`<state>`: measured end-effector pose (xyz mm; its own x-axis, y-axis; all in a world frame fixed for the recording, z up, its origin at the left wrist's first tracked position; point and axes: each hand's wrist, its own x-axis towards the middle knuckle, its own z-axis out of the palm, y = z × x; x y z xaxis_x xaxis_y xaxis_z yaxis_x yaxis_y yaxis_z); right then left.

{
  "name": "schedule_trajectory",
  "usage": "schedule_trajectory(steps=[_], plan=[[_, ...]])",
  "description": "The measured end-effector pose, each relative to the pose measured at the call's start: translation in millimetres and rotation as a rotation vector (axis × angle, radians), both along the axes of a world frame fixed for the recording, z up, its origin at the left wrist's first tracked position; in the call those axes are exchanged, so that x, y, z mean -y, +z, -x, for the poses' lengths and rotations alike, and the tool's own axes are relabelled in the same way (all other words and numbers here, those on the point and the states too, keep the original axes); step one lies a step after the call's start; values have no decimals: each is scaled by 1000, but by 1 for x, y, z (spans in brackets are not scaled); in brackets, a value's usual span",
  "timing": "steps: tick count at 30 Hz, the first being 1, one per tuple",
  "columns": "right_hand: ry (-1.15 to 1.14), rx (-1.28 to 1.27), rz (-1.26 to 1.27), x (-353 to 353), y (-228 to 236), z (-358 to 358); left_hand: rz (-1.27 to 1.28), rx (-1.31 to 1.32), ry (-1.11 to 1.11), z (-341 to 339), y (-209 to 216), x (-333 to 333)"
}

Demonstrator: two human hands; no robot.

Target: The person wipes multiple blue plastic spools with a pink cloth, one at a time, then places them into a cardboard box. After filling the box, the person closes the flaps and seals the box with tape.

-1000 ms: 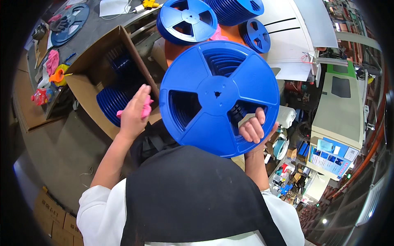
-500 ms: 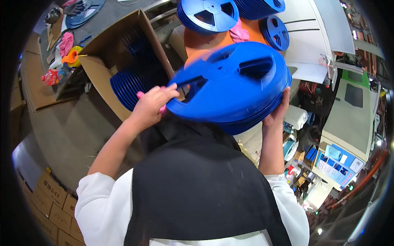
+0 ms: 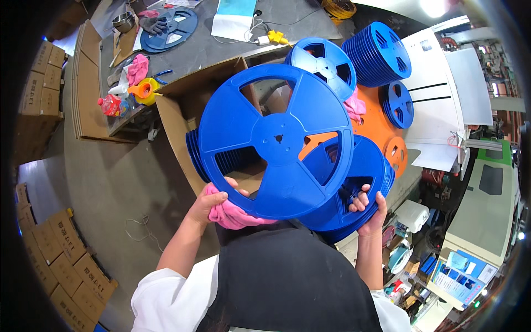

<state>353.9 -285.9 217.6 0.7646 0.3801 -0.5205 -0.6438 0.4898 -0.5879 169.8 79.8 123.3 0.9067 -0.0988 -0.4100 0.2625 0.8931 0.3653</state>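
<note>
A single blue plastic reel disc (image 3: 265, 130), with large cutouts round a small hub hole, is tilted up in front of me. My left hand (image 3: 207, 205) is closed on its lower left rim, and a pink cloth (image 3: 235, 216) is bunched under that hand along the disc's edge. Behind it and to the right, my right hand (image 3: 371, 213) grips a stack of similar blue reels (image 3: 373, 160), fingers curled through a cutout. The single disc covers part of this stack.
An open cardboard box (image 3: 176, 130) holds a row of blue reels (image 3: 198, 157). Beyond, more reel stacks (image 3: 370, 61) and another pink cloth (image 3: 354, 105) rest on an orange surface (image 3: 371, 124). A grey workbench (image 3: 202, 52) carries tools and a bottle (image 3: 112, 105). Cartons (image 3: 63, 249) stand lower left.
One disc has come apart from the stack and now stands tilted in my left hand with the pink cloth. The stack has shifted lower, behind it. My view has also shifted.
</note>
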Motion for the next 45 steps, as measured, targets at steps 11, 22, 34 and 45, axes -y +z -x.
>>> schedule_trajectory(steps=[11, 22, 34, 45], plan=[[22, -3, 35, -8, -2, 1, -190, -43, 44, 15, 1, -6], [13, 13, 139, -11, 5, 3, -1039, -532, 302, -12, -132, -29], [-75, 3, 208, -1, 7, 16, -1378, -737, 100, -80, -212, -29], [-34, 128, -129, -4, 24, 1, -886, -515, 188, -78, -192, -23]])
